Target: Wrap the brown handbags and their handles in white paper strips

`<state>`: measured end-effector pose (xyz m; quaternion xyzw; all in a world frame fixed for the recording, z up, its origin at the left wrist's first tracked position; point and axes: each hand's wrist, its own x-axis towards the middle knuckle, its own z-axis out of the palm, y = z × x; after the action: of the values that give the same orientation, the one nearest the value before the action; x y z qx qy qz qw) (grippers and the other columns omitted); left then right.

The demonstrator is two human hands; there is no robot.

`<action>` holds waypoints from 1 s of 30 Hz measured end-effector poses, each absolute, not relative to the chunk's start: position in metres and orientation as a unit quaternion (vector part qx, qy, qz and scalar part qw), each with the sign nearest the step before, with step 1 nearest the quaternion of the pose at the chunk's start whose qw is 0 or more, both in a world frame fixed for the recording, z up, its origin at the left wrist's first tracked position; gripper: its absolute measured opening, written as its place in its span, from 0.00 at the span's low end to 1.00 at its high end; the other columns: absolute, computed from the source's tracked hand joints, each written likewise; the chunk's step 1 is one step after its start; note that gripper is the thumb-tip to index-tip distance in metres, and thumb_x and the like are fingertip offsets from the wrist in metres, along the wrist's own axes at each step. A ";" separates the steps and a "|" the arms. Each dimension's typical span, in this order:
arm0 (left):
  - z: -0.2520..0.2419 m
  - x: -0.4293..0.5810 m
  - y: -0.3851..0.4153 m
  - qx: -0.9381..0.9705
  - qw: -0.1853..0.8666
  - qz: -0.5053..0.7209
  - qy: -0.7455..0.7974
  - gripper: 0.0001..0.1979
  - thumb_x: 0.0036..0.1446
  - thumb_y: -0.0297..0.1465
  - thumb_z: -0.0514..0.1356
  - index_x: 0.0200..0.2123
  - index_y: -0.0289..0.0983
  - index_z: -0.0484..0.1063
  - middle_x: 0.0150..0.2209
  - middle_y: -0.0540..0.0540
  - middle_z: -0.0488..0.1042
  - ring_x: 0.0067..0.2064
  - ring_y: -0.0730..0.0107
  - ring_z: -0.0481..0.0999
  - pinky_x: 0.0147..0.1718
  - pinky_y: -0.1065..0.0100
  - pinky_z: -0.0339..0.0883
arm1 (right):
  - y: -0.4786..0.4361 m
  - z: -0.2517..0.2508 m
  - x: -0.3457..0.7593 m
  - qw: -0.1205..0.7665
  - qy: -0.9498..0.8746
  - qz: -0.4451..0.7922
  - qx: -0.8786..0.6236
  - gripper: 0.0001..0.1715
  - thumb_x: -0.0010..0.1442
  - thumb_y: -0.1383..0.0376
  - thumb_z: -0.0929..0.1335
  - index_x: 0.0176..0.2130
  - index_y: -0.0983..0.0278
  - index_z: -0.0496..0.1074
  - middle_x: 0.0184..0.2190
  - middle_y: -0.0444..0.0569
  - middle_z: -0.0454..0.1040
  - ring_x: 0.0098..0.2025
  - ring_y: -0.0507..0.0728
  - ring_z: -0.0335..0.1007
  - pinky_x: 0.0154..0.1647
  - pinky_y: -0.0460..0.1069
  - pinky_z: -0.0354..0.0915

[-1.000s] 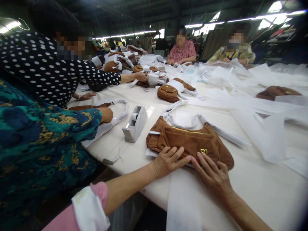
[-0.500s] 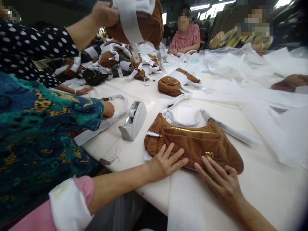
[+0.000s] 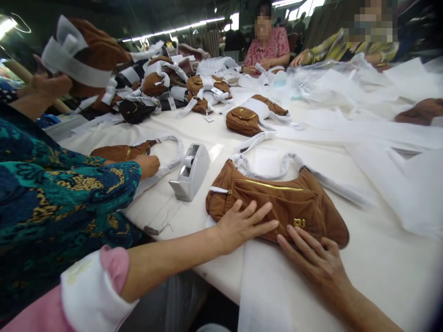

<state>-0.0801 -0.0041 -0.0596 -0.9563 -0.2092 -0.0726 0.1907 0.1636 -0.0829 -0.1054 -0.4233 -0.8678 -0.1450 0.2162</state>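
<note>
A brown corduroy shoulder bag (image 3: 273,198) lies flat in front of me, with a gold zipper along its top and a gold emblem low on its front. Its strap (image 3: 259,175) is wrapped in white paper and loops away behind it. My left hand (image 3: 245,226) rests on the bag's lower front, fingers spread. With fingers stretched out, my right hand (image 3: 314,260) touches the bottom edge just below the emblem. Under the bag, a strip of white paper (image 3: 265,286) runs toward me.
A grey tape dispenser (image 3: 192,173) stands left of the bag. Beside me, a co-worker in a teal patterned sleeve (image 3: 104,184) handles another brown bag (image 3: 117,152). Wrapped bags (image 3: 155,83) are piled at the back left. White sheets (image 3: 380,115) cover the right side. Two people sit across the table.
My left hand has slid slightly right across the bag. The co-worker's polka-dot arm has drawn back left, carrying a paper-banded brown bag. My right hand stays nearly still.
</note>
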 end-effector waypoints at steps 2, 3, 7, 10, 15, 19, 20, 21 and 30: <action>-0.053 -0.075 0.006 -0.973 0.154 -0.055 -0.163 0.27 0.58 0.29 0.52 0.60 0.48 0.50 0.64 0.46 0.44 0.62 0.53 0.48 0.51 0.42 0.55 | -0.084 -0.107 0.165 0.212 -0.867 -0.143 -0.427 0.24 0.63 0.71 0.57 0.57 0.56 0.60 0.54 0.51 0.66 0.54 0.58 0.61 0.44 0.56 0.50; -0.052 -0.073 0.011 -0.981 0.131 -0.046 -0.134 0.28 0.57 0.29 0.53 0.60 0.48 0.49 0.64 0.46 0.43 0.64 0.53 0.43 0.53 0.39 0.50 | -0.085 -0.107 0.165 0.210 -0.867 -0.140 -0.429 0.24 0.63 0.71 0.57 0.57 0.55 0.60 0.54 0.50 0.65 0.54 0.58 0.61 0.44 0.56 0.50; -0.057 -0.076 0.019 -0.991 0.065 -0.038 -0.112 0.28 0.55 0.31 0.53 0.59 0.45 0.51 0.64 0.45 0.45 0.64 0.53 0.40 0.54 0.37 0.46 | -0.083 -0.105 0.166 0.220 -0.867 -0.123 -0.429 0.23 0.64 0.70 0.57 0.57 0.55 0.60 0.53 0.50 0.67 0.52 0.58 0.62 0.44 0.56 0.51; -0.063 -0.080 0.017 -0.989 0.061 -0.064 -0.122 0.22 0.61 0.29 0.48 0.58 0.46 0.54 0.63 0.47 0.48 0.64 0.57 0.44 0.54 0.40 0.48 | -0.079 -0.099 0.165 0.231 -0.865 -0.134 -0.424 0.24 0.62 0.67 0.61 0.57 0.56 0.59 0.50 0.50 0.69 0.50 0.58 0.63 0.43 0.54 0.53; -0.066 -0.080 0.017 -0.986 0.051 -0.086 -0.136 0.20 0.62 0.30 0.48 0.58 0.45 0.54 0.62 0.47 0.51 0.63 0.63 0.49 0.56 0.47 0.50 | -0.071 -0.094 0.158 0.222 -0.843 -0.200 -0.448 0.24 0.57 0.69 0.65 0.54 0.65 0.62 0.39 0.53 0.73 0.43 0.59 0.65 0.38 0.53 0.55; -0.061 -0.082 0.018 -0.985 0.092 -0.082 -0.121 0.20 0.61 0.32 0.50 0.57 0.44 0.55 0.62 0.47 0.52 0.62 0.62 0.51 0.55 0.48 0.52 | -0.067 -0.098 0.156 0.194 -0.848 -0.219 -0.442 0.13 0.57 0.71 0.64 0.45 0.68 0.67 0.38 0.54 0.72 0.40 0.60 0.64 0.35 0.53 0.55; -0.061 -0.084 0.017 -0.982 0.116 -0.100 -0.112 0.19 0.61 0.32 0.50 0.56 0.45 0.56 0.61 0.47 0.53 0.61 0.62 0.51 0.54 0.48 0.51 | -0.066 -0.099 0.157 0.190 -0.852 -0.219 -0.436 0.12 0.57 0.71 0.64 0.44 0.68 0.67 0.38 0.54 0.72 0.40 0.60 0.64 0.35 0.53 0.55; -0.063 -0.087 0.016 -0.976 0.142 -0.128 -0.103 0.18 0.62 0.31 0.50 0.55 0.46 0.58 0.60 0.47 0.55 0.60 0.62 0.53 0.54 0.49 0.51 | -0.065 -0.101 0.158 0.189 -0.856 -0.219 -0.429 0.11 0.58 0.72 0.64 0.43 0.68 0.67 0.38 0.54 0.72 0.40 0.60 0.64 0.35 0.53 0.55; -0.087 -0.115 0.011 -0.953 0.145 -0.231 -0.131 0.07 0.55 0.27 0.57 0.38 0.41 0.65 0.35 0.51 0.68 0.36 0.73 0.65 0.34 0.67 0.57 | -0.067 -0.102 0.161 0.213 -0.864 -0.179 -0.419 0.14 0.59 0.73 0.60 0.45 0.66 0.68 0.37 0.54 0.71 0.41 0.60 0.64 0.36 0.54 0.56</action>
<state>-0.1149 0.0112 -0.0870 -0.9530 -0.1315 -0.2312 0.1448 0.1607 -0.0672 -0.1021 -0.4186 -0.8643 -0.1794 0.2134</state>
